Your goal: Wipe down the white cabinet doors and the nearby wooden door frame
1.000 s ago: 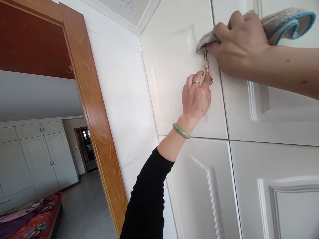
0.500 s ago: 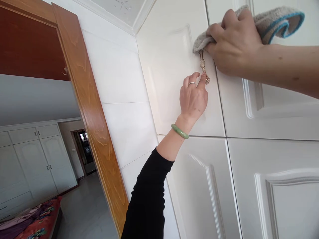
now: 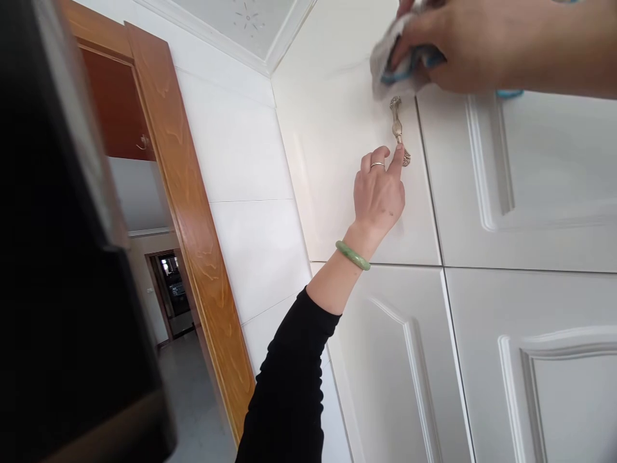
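While my left hand (image 3: 378,193), half-curled, rests its index tip on the lower end of the handle (image 3: 398,128) — thumb hidden, so I cannot tell if it pinches — the cloth (image 3: 388,67) at the handle's twelve o'clock sits bunched in my right hand (image 3: 463,45). Risk: cloth snagging the ornate metal and tugging free. Count: one handle, one cloth, four cabinet doors (image 3: 337,161).

Orange wood door frame (image 3: 193,244) runs thru centre-left, w/ white tiled wall (image 3: 241,212) to its right; dark blurred object (image 3: 58,257) fills left edge; ceiling (image 3: 245,22) at top
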`<action>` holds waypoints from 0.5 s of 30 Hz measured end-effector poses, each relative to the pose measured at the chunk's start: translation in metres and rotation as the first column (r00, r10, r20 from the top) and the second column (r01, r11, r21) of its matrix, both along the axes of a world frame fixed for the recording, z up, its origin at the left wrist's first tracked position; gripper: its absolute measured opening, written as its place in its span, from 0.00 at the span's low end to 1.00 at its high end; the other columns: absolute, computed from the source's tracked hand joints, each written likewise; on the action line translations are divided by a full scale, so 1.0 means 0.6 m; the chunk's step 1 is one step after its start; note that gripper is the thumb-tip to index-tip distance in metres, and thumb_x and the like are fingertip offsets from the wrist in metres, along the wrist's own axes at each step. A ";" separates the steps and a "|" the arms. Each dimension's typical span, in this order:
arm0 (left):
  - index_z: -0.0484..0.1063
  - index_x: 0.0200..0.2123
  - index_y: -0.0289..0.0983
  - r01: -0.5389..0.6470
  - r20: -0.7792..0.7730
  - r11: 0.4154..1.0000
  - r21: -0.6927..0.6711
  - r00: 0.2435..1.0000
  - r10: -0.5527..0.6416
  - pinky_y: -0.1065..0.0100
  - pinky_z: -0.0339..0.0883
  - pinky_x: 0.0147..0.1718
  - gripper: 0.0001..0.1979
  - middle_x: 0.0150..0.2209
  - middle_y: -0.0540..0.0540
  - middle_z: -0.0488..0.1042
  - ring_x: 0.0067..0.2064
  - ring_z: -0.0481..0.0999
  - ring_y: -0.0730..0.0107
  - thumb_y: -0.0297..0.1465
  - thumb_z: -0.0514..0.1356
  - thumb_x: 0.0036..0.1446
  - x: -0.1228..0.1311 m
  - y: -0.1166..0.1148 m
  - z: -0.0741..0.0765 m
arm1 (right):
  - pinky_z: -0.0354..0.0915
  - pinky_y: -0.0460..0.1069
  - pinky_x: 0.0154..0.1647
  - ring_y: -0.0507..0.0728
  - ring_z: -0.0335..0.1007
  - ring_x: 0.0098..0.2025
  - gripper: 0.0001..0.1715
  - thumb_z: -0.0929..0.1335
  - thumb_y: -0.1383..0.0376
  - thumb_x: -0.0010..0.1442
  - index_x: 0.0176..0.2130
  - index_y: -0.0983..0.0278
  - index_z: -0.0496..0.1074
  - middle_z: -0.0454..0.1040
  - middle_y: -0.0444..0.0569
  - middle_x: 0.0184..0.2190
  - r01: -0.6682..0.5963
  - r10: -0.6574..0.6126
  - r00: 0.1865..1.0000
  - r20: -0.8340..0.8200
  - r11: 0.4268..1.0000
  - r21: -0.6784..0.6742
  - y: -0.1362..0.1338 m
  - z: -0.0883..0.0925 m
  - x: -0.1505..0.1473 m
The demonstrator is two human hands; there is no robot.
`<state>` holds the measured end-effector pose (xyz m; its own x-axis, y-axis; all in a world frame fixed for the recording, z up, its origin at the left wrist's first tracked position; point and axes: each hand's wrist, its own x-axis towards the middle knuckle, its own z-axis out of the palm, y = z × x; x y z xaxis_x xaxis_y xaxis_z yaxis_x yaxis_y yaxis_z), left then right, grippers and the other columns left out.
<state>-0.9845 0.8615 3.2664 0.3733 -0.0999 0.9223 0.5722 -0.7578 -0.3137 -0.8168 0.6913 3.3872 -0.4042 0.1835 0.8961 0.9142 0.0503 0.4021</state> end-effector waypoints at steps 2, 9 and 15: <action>0.74 0.76 0.47 -0.003 0.010 1.000 -0.009 1.000 0.004 0.46 0.77 0.66 0.29 0.69 0.36 0.76 0.72 0.71 0.43 0.31 0.54 0.77 -0.003 0.002 0.000 | 0.57 0.73 0.67 0.80 0.56 0.77 0.41 0.61 0.66 0.61 0.66 0.76 0.82 0.65 0.62 0.77 0.076 -0.079 0.995 -0.057 0.996 -0.045 0.015 0.041 -0.024; 0.82 0.69 0.47 0.044 0.123 0.994 -0.104 0.992 -0.031 0.48 0.77 0.67 0.26 0.64 0.38 0.79 0.64 0.78 0.50 0.28 0.51 0.79 -0.079 0.036 -0.026 | 0.68 0.61 0.64 0.64 0.70 0.70 0.29 0.61 0.73 0.64 0.44 0.62 0.90 0.82 0.43 0.63 0.262 -0.250 0.965 0.077 0.921 -0.290 0.074 0.067 -0.068; 0.76 0.72 0.51 0.175 0.283 0.974 -0.147 0.950 -0.129 0.49 0.78 0.66 0.22 0.68 0.39 0.77 0.69 0.76 0.50 0.39 0.52 0.84 -0.124 0.060 -0.036 | 0.63 0.47 0.49 0.52 0.73 0.53 0.26 0.64 0.77 0.64 0.44 0.62 0.90 0.86 0.36 0.52 0.539 -0.437 0.813 0.384 0.814 -0.215 0.087 0.041 -0.099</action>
